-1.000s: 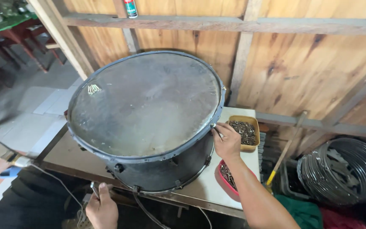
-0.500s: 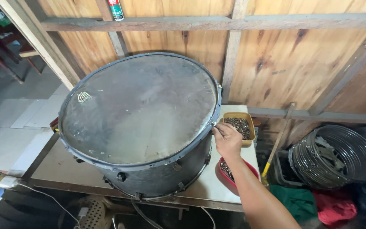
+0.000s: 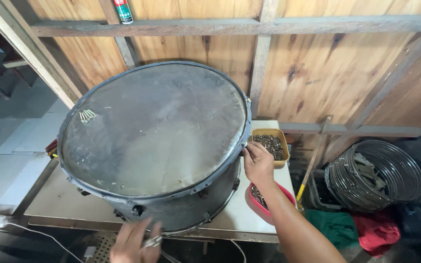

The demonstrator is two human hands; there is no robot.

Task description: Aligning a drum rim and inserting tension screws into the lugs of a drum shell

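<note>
A large dark bass drum (image 3: 157, 131) lies flat on a white table (image 3: 264, 214), its grey head facing up inside a metal hoop. My right hand (image 3: 257, 163) pinches a small fitting at the drum's right rim. Low at the near side, blurred, my left hand (image 3: 135, 241) has its fingers spread, with a small metal piece at its fingertips. Several loose screws (image 3: 87, 115) rest on the drum head at the left.
A yellow tub of small hardware (image 3: 270, 144) and a red bowl (image 3: 269, 207) sit on the table right of the drum. A stack of metal hoops (image 3: 376, 175) lies at the right on the floor. The wooden wall carries a spray can (image 3: 123, 10).
My left hand, out of view half a second ago, has come back up below the drum. My right hand stays at the right rim. The view has shifted slightly.
</note>
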